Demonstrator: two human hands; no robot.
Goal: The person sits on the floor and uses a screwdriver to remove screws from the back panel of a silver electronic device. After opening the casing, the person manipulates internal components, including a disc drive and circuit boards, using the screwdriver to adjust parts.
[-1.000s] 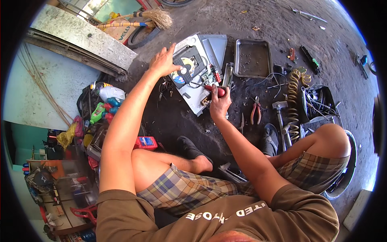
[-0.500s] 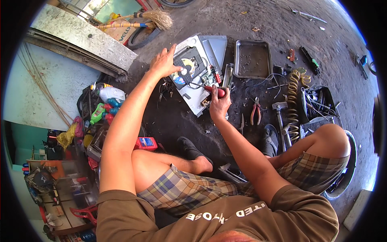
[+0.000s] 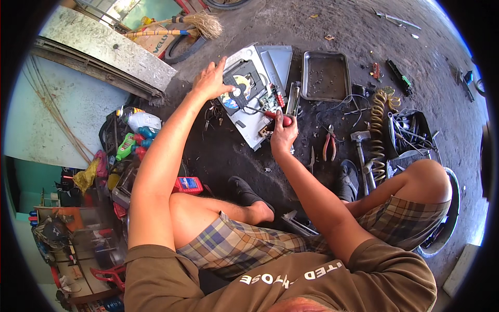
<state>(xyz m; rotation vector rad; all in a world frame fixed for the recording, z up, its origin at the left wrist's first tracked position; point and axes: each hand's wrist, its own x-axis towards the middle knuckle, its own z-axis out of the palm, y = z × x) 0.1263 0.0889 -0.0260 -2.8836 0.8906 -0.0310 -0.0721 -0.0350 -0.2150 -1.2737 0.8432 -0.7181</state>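
Note:
An opened disc player (image 3: pixel 249 128) with a light metal chassis lies on the dark ground ahead of me. A printed disc (image 3: pixel 239 83) sits in its black drive tray, and a small circuit board (image 3: pixel 270 100) with red parts is beside it. My left hand (image 3: pixel 209 82) lies on the player's left edge, fingers spread, with the thumb reaching the disc's middle. My right hand (image 3: pixel 284 136) is closed round the red handle of a screwdriver (image 3: pixel 277 117). The screwdriver's shaft points left into the player below the disc; where its tip touches is too small to tell.
Right of the player are a metal tray (image 3: pixel 326 78) with small bits in it, pliers (image 3: pixel 329 144), a hammer (image 3: pixel 362 151), a coiled yellow hose (image 3: pixel 378 127) and a tool bin (image 3: pixel 410 130). Bottles (image 3: pixel 140 119) stand at left. A straw broom (image 3: pixel 202 25) lies at the back.
My right hand has shifted slightly on the screwdriver handle. My left hand and the player have stayed in place.

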